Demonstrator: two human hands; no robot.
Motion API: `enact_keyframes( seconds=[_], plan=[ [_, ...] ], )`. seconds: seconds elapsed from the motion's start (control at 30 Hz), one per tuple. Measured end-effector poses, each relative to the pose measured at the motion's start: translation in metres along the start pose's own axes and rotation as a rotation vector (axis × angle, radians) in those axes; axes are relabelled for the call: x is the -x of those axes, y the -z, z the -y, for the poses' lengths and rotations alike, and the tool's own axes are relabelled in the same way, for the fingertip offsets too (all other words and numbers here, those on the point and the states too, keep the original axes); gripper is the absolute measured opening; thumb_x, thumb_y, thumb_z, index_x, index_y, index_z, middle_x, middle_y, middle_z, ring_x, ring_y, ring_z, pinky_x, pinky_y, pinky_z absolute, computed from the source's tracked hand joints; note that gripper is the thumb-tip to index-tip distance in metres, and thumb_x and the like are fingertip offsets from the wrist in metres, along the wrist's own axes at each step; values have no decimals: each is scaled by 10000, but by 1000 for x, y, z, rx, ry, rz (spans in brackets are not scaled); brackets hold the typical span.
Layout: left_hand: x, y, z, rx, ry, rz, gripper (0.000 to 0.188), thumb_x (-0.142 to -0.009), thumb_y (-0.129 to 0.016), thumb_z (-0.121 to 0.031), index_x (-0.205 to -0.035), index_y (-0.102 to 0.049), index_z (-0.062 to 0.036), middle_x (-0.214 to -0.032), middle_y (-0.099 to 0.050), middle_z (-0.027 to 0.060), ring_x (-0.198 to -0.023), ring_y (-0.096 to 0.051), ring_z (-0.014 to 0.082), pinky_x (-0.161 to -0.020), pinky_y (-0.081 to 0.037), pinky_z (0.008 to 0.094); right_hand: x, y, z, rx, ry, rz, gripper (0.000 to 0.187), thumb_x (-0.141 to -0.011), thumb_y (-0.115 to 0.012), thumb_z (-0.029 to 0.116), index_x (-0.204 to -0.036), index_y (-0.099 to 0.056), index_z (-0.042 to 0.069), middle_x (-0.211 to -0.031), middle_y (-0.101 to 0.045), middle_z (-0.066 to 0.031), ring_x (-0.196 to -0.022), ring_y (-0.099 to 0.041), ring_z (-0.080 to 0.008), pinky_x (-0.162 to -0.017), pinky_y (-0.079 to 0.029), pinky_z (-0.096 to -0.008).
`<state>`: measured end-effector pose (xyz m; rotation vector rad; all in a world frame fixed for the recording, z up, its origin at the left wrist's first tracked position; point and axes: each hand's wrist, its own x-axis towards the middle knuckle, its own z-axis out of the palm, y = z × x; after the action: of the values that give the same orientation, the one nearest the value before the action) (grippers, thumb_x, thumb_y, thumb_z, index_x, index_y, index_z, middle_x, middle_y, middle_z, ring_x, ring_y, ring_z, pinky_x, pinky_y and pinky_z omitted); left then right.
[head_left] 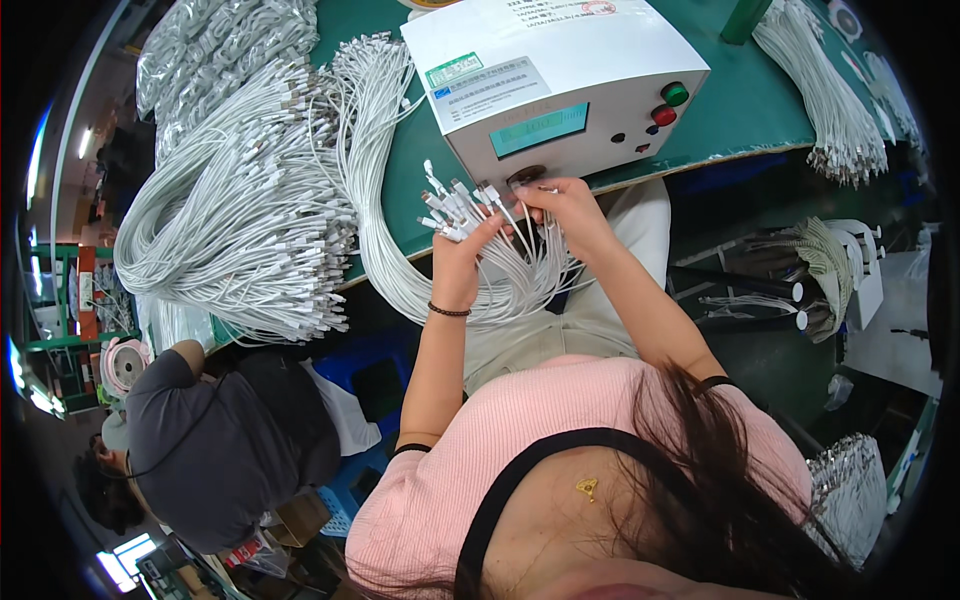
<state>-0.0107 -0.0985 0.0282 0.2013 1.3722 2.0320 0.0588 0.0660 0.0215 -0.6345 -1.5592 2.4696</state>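
My left hand [463, 262] is closed around a bundle of white USB cables [508, 268], their plugs fanned out above my thumb. The cables sag over my lap and run back up onto the table. Close beside it, my right hand [568, 212] pinches the end of one cable at the dark round socket on the front of a white tester box [520, 125]. My fingers partly hide that plug, so I cannot tell whether it sits in the socket. The box's blue-green screen [540, 131] is lit.
A large heap of white cables [235, 200] covers the left of the green table [720, 115], with bagged cables [225, 50] behind it. Another cable bundle [825, 100] hangs over the right edge. A co-worker [230, 440] sits at the lower left. Cables also hang on a rack [800, 280] at right.
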Motion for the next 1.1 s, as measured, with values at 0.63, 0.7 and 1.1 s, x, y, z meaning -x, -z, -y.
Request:
enact_keyframes(
  seconds=[0.63, 0.7, 1.1],
  plan=[
    [6, -1, 9, -1, 34, -34, 210, -871, -644, -113, -1025, -573, 11, -891, -660, 98, -798, -674, 210, -706, -549, 314, 15, -6, -9, 102, 105, -87, 215, -848, -680, 211, -952, -675, 22, -743, -640, 13, -645, -489, -24, -594, -376, -198],
    [6, -1, 7, -9, 30, -46, 212, -871, -645, -118, -1023, -572, 11, -890, -658, 102, -798, -675, 212, -707, -553, 320, 15, -6, -8, 78, 93, -82, 219, -845, -683, 209, -965, -674, 26, -748, -647, 10, -642, -488, -24, -590, -373, -199],
    [5, -5, 3, -27, 1, -51, 228, -855, -659, -107, -1029, -578, 16, -864, -650, 103, -777, -674, 217, -701, -558, 332, 2, -3, -3, 2, 45, -109, 146, -812, -681, 167, -820, -684, 21, -721, -663, -26, -585, -469, -39, -525, -336, -217]
  ],
)
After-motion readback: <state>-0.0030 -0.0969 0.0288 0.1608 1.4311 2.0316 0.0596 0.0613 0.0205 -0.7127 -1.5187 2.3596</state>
